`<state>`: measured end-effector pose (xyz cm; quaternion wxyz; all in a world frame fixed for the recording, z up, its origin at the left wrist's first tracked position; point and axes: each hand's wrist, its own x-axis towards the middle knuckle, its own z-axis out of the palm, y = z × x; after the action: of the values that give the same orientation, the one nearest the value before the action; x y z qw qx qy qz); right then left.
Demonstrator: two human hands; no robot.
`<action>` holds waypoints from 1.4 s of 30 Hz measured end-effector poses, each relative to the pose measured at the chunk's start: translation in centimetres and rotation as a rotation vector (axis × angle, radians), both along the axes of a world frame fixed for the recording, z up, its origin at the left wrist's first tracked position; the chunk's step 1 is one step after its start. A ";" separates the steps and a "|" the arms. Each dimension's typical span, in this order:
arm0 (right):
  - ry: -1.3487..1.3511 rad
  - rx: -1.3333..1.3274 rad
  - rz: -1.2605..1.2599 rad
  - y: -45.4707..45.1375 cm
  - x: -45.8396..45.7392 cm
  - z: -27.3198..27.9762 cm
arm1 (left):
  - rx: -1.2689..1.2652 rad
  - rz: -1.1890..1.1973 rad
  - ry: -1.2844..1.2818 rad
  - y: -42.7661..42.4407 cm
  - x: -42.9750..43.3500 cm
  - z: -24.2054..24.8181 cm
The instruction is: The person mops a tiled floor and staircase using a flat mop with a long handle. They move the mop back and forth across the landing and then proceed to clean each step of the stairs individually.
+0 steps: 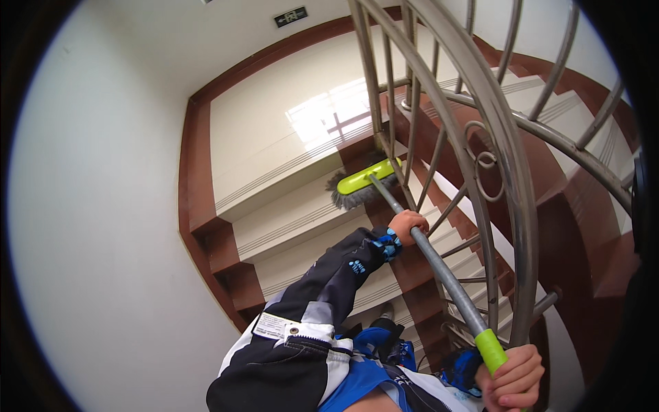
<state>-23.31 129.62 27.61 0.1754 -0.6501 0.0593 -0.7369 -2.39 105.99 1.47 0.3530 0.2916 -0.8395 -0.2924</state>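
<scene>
A long-handled broom with a grey metal handle (445, 275) and a green head (360, 177) reaches up the stairs. Its grey bristles (355, 198) touch a stair near the landing, beside the foot of the railing. My left hand (408, 226) is closed around the middle of the handle. At the handle's near end, my right hand (515, 378) grips the green sleeve. Both hands are at the left side of the metal railing, the right one close to its lower end.
A curved stainless-steel railing (517, 206) rises on the right, with another flight of steps beyond it. Pale stone stairs (293, 226) with dark red borders lead up to a shiny landing (257, 129). A white wall (103, 206) stands left.
</scene>
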 end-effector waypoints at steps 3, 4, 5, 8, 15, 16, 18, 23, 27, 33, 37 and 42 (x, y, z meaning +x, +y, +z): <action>0.082 0.018 0.046 -1.1 2.1 0.6 | 0.005 0.010 0.006 -1.4 1.2 0.1; 0.134 0.005 0.079 -1.4 2.6 1.0 | 0.001 0.018 0.004 -1.3 1.7 0.1; 0.187 -0.010 0.112 -1.9 3.1 1.4 | -0.027 -0.006 0.036 -1.2 2.2 0.0; 0.224 -0.092 0.261 -3.1 4.6 2.2 | -0.053 0.096 0.094 0.5 4.9 -0.5; -0.152 0.014 0.477 -5.6 11.9 -0.2 | -0.079 0.619 0.094 7.6 18.0 -1.3; -0.096 -0.055 0.613 -6.0 12.9 -0.2 | -0.090 0.678 0.114 8.4 19.7 -1.3; 0.014 -0.174 0.856 -7.4 14.6 0.1 | -0.094 0.762 0.163 10.6 21.9 -1.8; 0.105 -0.131 1.124 -9.8 19.4 0.2 | -0.145 1.037 0.098 15.0 28.5 -3.8; -0.113 0.079 1.114 -9.1 24.8 -4.8 | -0.250 1.246 0.058 18.9 35.3 -6.6; -0.049 0.474 1.132 -7.9 24.2 -8.4 | -0.091 1.153 -0.105 21.1 38.4 -6.2; 0.159 0.037 1.407 -10.5 17.2 -4.7 | 0.045 0.843 -0.173 18.9 31.2 -3.4; 0.243 -0.341 1.471 -8.8 7.7 0.6 | 0.128 0.399 -0.306 13.0 18.8 -0.8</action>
<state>-15.60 120.78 28.25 0.5104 -0.6168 -0.4844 -0.3527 16.43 119.03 0.64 0.2533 0.5140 -0.7888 -0.2223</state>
